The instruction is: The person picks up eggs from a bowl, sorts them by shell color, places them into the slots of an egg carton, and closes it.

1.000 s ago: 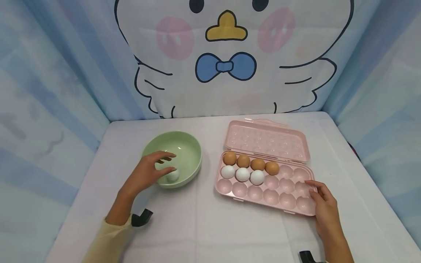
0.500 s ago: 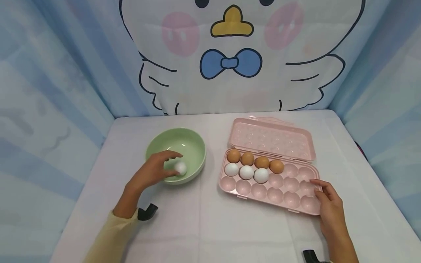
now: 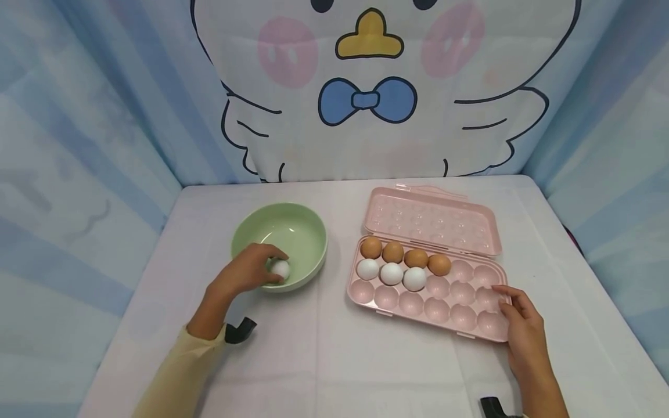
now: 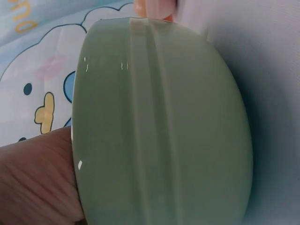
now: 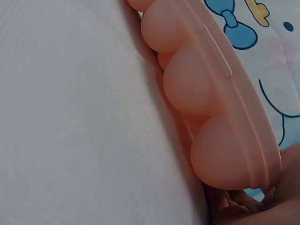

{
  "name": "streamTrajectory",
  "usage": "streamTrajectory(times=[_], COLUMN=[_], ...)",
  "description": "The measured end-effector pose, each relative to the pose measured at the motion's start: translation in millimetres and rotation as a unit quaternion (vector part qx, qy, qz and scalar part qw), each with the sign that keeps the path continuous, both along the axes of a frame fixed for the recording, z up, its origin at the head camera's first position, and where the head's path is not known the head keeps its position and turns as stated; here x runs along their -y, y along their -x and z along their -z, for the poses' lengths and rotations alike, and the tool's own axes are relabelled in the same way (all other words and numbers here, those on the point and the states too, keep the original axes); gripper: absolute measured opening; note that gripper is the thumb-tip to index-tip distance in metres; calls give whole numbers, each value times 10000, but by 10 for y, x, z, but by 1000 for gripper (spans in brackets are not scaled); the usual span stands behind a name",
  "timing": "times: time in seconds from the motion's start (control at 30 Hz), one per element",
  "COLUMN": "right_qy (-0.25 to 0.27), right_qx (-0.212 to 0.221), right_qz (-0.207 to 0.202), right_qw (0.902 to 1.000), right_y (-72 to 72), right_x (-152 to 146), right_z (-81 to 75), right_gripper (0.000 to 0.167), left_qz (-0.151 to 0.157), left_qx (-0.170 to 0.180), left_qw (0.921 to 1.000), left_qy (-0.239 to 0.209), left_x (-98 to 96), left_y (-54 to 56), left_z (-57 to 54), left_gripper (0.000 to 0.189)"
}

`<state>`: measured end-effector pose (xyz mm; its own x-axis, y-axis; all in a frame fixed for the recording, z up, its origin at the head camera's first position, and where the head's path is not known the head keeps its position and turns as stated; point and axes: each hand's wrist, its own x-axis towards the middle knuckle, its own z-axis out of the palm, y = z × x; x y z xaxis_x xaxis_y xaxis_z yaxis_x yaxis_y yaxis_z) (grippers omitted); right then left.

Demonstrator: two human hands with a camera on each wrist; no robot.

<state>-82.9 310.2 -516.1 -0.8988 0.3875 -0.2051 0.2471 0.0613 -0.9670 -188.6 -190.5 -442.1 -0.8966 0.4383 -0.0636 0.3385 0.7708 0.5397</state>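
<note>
Inside the green bowl (image 3: 308, 244), my left hand (image 3: 243, 271) pinches a white egg (image 3: 280, 268) between thumb and fingers. The bowl's outer wall (image 4: 197, 122) fills most of the left wrist view, hiding the egg and fingertips there. On the right lies an opened pink egg carton (image 3: 436, 310). My right hand (image 3: 525, 328) grips its right end, thumb on the near side. Brown eggs (image 3: 416, 258) sit in the carton's back row, and white eggs (image 3: 391, 274) in its middle row at the left. In the right wrist view the carton's rounded cups (image 5: 225, 150) show from outside.
The carton's lid (image 3: 431, 220) lies folded back behind it. A white cloth (image 3: 334, 360) covers the table. Behind stands a printed backdrop (image 3: 366, 145), with blue patterned curtains (image 3: 89, 174) at both sides.
The left hand's fingers have closed in on the white egg, which shifted slightly left over the last half second. The right hand stays at the carton. The head view has shifted a little.
</note>
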Motion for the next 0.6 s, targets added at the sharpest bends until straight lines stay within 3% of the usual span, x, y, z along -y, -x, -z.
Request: streamTrajectory(times=[0.3, 0.6], right_qy=[-58, -46], right_qx=[0, 7], right_qz=[42, 5], right_qw=[10000, 10000], right_y=[13, 9], right_x=[-2, -8], right_z=[25, 27], right_gripper=[37, 36], left_qz=[-425, -573], left_qx=[-236, -610], left_qw=[9988, 9951], left_qy=[86, -535], left_x=[-29, -69], left_y=[32, 47], left_z=[8, -75], left_gripper=[43, 45])
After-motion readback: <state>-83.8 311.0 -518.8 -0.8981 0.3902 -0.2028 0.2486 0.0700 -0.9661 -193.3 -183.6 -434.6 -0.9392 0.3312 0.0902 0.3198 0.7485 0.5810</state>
